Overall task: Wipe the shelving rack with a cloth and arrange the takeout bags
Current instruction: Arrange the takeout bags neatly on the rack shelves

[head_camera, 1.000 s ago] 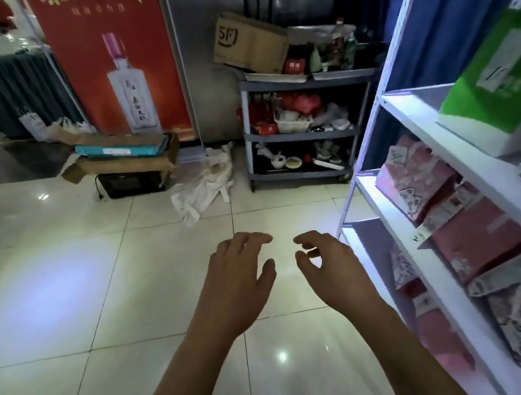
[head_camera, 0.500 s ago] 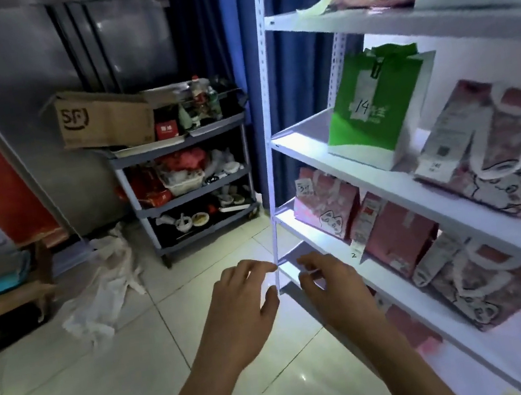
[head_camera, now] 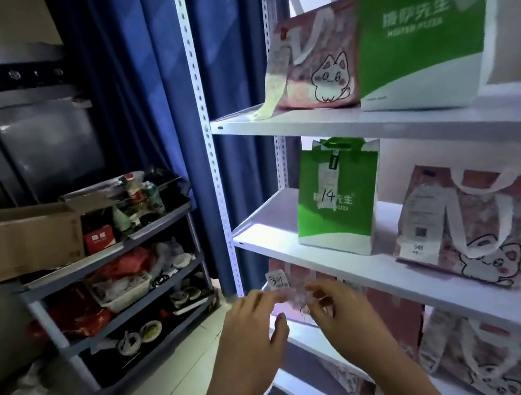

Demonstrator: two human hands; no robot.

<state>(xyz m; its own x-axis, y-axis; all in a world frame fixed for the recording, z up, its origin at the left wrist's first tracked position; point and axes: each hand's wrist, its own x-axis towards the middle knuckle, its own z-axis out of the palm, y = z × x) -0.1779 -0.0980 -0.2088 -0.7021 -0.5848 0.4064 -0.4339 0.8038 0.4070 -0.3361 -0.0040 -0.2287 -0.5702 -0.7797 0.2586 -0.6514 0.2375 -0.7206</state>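
Where the fingers of both hands meet, low in the middle of the frame, they reach the near end of a pink takeout bag (head_camera: 297,297) on the third shelf down of the white shelving rack (head_camera: 376,117). The left hand (head_camera: 252,338) has its fingers stretched forward with the tips at the bag's left corner, thumb spread to the right; it looks loose, and whether it actually grips is blurred. The right hand (head_camera: 339,313) curls its fingers at the bag's front face, seemingly pinching it, though I cannot tell for sure. The bag stands upright, its narrow end toward the camera and its long axis running back along the shelf to the right. A white receipt slip (head_camera: 276,280) marked 34 sticks up at its top left corner.

On the shelf above, right of centre, a green pizza bag (head_camera: 339,205) marked 14 stands upright, handles folded on top, and a pink cat-print bag (head_camera: 471,225) with white handles leans just to its right. In the upper right, another pink cat bag (head_camera: 316,62) and a large green bag (head_camera: 422,21) stand touching, with a long receipt hanging from the pink one. Further pink bags fill the lower right.

At left, a grey cart (head_camera: 113,289) carries a cardboard box (head_camera: 14,243), bottles and bowls before a blue curtain (head_camera: 138,80).
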